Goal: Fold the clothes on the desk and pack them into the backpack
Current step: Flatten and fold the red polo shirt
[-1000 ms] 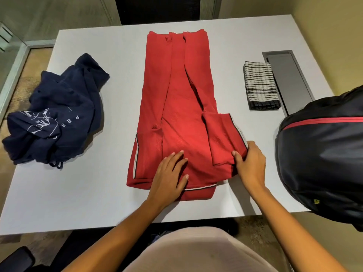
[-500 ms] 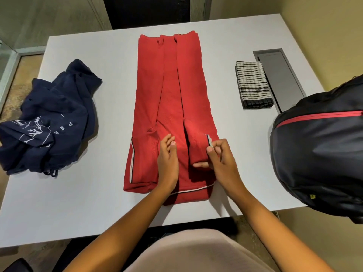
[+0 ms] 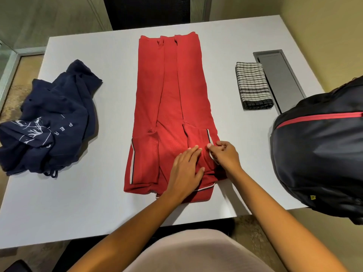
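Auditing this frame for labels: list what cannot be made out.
Head view only.
backpack: cut off by the right edge; no opening shows.
navy garment: crumpled, its print partly hidden in folds.
red shirt: near right corner covered by the left hand and right hand.

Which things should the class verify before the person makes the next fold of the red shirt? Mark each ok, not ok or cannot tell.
1. The red shirt lies as a long strip on the desk: ok.
2. The left hand presses flat on it: ok.
3. The sleeve by the right hand is laid flat: not ok, the fingers pinch its edge.
4. The checked cloth is folded: ok.
5. The navy garment is folded: not ok, it is crumpled.
6. The backpack is open for packing: cannot tell.
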`<state>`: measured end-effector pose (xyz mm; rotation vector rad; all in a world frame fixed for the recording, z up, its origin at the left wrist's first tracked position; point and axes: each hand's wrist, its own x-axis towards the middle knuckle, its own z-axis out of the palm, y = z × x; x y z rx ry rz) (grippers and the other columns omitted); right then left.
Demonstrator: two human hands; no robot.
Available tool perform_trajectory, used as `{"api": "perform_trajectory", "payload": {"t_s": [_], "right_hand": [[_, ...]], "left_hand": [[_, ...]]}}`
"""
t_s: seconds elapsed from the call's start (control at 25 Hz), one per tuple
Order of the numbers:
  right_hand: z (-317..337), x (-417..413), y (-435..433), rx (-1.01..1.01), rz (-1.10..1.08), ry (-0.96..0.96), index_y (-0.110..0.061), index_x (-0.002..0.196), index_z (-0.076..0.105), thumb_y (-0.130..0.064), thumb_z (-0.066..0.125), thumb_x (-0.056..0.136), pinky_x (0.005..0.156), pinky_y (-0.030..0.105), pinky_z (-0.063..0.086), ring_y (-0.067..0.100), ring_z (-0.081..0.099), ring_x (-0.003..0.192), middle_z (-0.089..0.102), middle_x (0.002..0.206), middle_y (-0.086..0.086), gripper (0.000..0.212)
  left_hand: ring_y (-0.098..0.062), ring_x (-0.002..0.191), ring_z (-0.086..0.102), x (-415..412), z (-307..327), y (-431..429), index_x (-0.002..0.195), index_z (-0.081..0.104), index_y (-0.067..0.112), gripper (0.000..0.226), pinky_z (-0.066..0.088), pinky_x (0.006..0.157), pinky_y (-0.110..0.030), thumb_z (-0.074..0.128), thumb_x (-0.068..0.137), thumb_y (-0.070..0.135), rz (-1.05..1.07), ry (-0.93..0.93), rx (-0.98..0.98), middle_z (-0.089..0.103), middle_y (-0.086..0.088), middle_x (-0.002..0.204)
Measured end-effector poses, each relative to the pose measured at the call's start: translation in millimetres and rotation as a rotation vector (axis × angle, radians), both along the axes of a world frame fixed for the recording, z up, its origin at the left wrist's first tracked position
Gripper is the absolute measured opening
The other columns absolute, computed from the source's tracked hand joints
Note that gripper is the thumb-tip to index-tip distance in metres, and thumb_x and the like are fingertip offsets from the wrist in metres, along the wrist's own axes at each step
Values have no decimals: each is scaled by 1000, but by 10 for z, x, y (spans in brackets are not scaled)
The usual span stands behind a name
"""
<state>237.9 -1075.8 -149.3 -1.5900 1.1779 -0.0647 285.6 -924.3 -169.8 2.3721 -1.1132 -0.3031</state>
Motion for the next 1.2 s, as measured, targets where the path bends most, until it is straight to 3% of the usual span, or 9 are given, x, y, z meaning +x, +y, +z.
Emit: {"api": "perform_trajectory", "payload": {"t_s": [0.12,0.24,0.32,0.44,0.56,0.8,0.96,1.08,1.2], "right_hand": [[-25,190,39,-64,72,30,-12,124,48,-22,75,82,85,29,46,20,60,95,62,102,3,51],[56,242,44,-172,68,-95,-17,117,51,-9,69,85,68,15,41,9,60,77,63,87,-3,37],[80,185,12,-297,17,-150,-21,114,51,-8,63,89,65,21,39,10,58,72,62,84,-7,31],[-43,20,-87,-436,-11,0,-18,121,47,-11,57,92,73,29,38,22,58,92,59,102,0,31],[-299,-100,-131,-470,140,110,-11,131,47,-14,62,91,93,39,39,34,49,114,53,124,15,43],[-423,-148,129,-581,180,-27,-10,137,47,-4,48,93,99,38,32,29,46,115,51,130,12,44],[-403,-141,239,-680,81,-38,-13,138,45,2,47,89,98,40,31,25,45,118,49,134,9,52],[-445,-152,230,-872,294,-27,-7,140,45,-2,50,91,108,47,33,30,39,132,41,146,15,50],[-568,-202,198,-921,608,57,-9,147,37,-24,35,99,117,48,24,34,28,143,31,155,15,51]], "left_hand": [[-25,137,37,7,-58,-34,143,41,12,62,24,114,-42,62,85,24,-16,-77,111,37,-6,151],[-25,132,43,31,-92,8,138,47,9,53,22,115,-40,54,87,22,-51,-87,110,44,-9,145],[-23,124,47,36,-107,84,132,54,10,46,28,114,-38,45,89,23,-59,-94,60,51,-7,137],[-21,113,50,31,-147,229,123,62,13,38,34,103,-32,43,91,25,-61,-123,14,58,-2,126],[-20,110,51,47,-171,281,117,64,16,34,32,99,-29,46,90,26,-53,-141,-6,60,1,119],[-18,107,50,140,-64,49,115,62,21,38,33,91,-31,69,80,33,-99,-152,72,60,4,116],[-19,79,53,108,-109,-77,76,61,22,20,23,68,-32,79,67,18,-140,-238,172,59,7,75],[-22,74,53,101,-116,-19,70,57,21,28,20,66,-32,73,56,2,-149,-251,176,56,6,67],[-21,86,54,190,-85,142,87,60,21,13,27,72,-32,61,77,14,-131,-207,63,61,5,87]]}}
